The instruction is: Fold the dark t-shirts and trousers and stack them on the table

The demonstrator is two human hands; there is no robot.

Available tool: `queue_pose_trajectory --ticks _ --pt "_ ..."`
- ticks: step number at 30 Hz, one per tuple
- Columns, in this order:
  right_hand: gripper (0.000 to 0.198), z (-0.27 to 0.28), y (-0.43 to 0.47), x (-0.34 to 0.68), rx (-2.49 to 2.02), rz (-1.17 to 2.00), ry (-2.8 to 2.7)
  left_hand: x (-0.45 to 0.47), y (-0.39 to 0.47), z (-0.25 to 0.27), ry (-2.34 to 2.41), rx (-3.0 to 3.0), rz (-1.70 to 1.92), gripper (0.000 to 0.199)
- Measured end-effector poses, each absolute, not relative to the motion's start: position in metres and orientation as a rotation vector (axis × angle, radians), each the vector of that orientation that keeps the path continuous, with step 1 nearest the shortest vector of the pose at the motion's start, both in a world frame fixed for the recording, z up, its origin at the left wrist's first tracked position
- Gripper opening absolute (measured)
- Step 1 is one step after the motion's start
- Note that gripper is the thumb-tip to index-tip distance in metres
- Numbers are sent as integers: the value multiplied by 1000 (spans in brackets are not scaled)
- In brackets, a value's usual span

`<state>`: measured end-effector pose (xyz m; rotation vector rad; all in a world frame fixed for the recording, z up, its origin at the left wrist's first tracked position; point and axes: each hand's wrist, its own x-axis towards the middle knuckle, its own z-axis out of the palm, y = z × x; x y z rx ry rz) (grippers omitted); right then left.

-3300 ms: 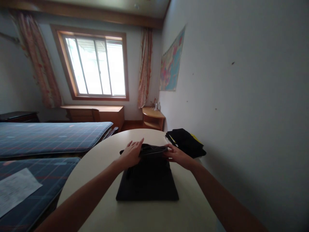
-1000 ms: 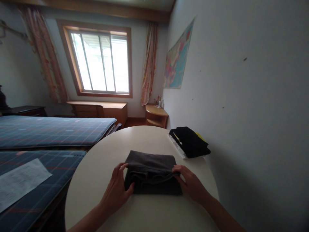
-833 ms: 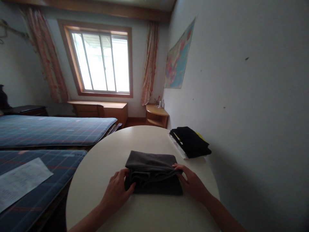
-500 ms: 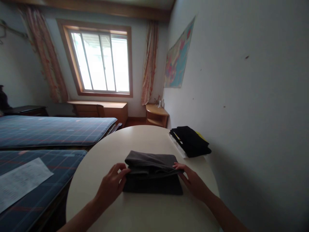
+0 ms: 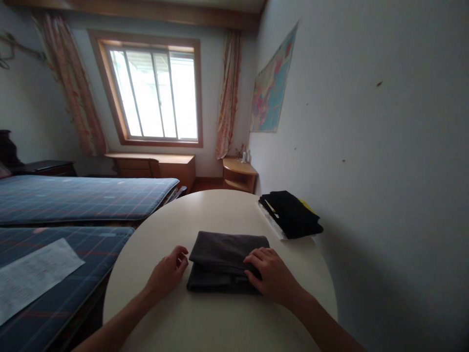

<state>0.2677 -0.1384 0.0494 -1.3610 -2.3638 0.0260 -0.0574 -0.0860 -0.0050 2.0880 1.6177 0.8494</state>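
One folded, dark-grey rectangular cloth lies on a round cream desk. Just left of it, the left hand has loosely curled, unladen fingers; over its right side rests the right hand, whether pinching I can't tell. Steadied from one side, its layers could skew. Beyond its right corner, a black fabric pile sits on something whitish, perhaps a tray.

The pale table has a curved far edge. Near its middle lies a folded grey cloth; toward the right edge, apart from the cloth, something white lies under a black pile showing some yellow.
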Motion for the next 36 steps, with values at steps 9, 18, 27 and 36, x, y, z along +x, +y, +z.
queue_pose_trajectory --ticks 9,18,27,36 --pt "52 52 -115 191 -1450 36 -2438 -40 -72 7 1196 2107 1001 35" --pt "29 46 -92 177 -1444 -16 -2275 -24 -69 13 1225 1967 1067 29" --pt "26 53 -93 195 -1198 15 -2306 -48 -75 -13 1453 2030 912 42" --pt "28 36 -114 197 -1087 115 -2586 -42 -70 -9 1450 2033 890 22"
